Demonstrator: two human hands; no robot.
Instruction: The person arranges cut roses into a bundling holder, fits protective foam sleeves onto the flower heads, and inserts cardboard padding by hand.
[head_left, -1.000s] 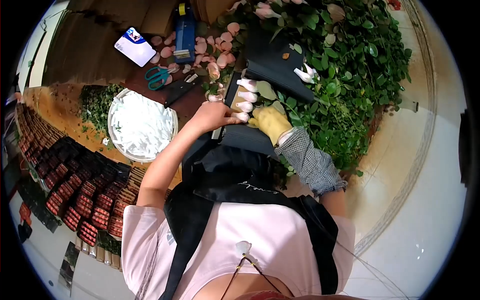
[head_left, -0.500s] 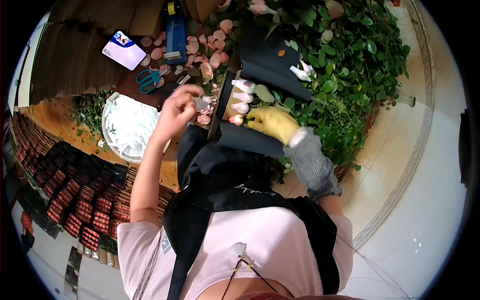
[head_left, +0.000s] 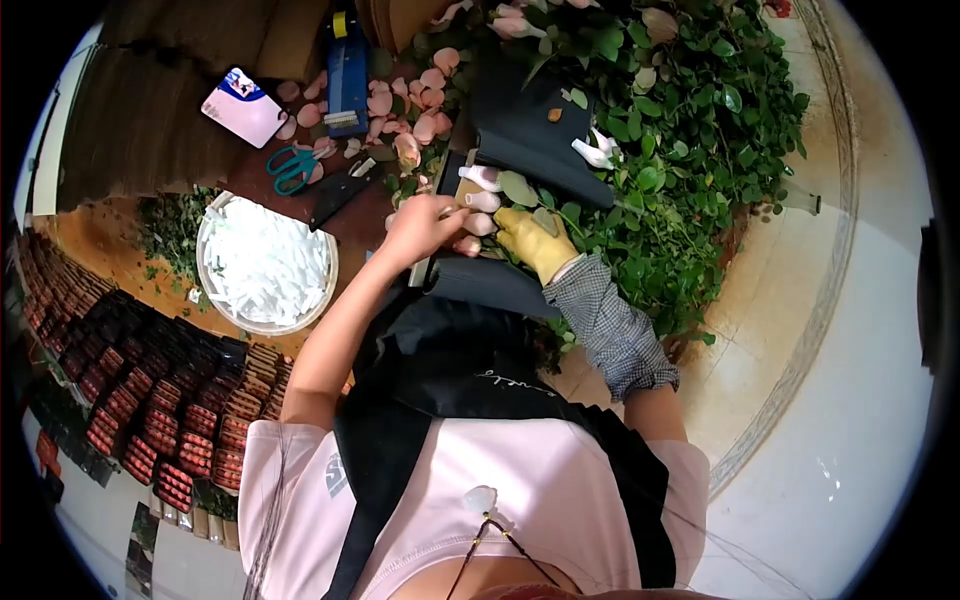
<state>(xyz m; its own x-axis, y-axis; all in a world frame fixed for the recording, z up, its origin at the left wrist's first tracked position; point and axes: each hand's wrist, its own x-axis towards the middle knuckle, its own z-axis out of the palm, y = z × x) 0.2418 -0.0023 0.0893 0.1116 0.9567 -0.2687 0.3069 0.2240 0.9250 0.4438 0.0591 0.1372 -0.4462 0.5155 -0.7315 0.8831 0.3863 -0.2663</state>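
Bare left hand (head_left: pixel 425 228) and gloved right hand (head_left: pixel 536 243) curl on either side of pale rosebuds (head_left: pixel 481 201) at the frame's centre; whether either grips cannot be told. Leaves (head_left: pixel 672 185) fill the upper right; scissors (head_left: pixel 303 161) lie upper left.

1. Ten o'clock: phone (head_left: pixel 243 108), screen lit; teal-handled scissors (head_left: pixel 295 167) nearby.
2. Eleven o'clock: blue device (head_left: pixel 347 85), yellow at its far end.
3. Eight o'clock: rows of red-filled packs (head_left: pixel 160 428).
4. Half past two: bottle-like object (head_left: pixel 803 198).

Pale pink T-shirt (head_left: pixel 520 450); black apron (head_left: pixel 430 395), white script (head_left: pixel 495 380); yellow right glove (head_left: pixel 537 244); grey checked oversleeve (head_left: pixel 610 325); white pendant (head_left: pixel 480 498) on dark cord (head_left: pixel 467 555).
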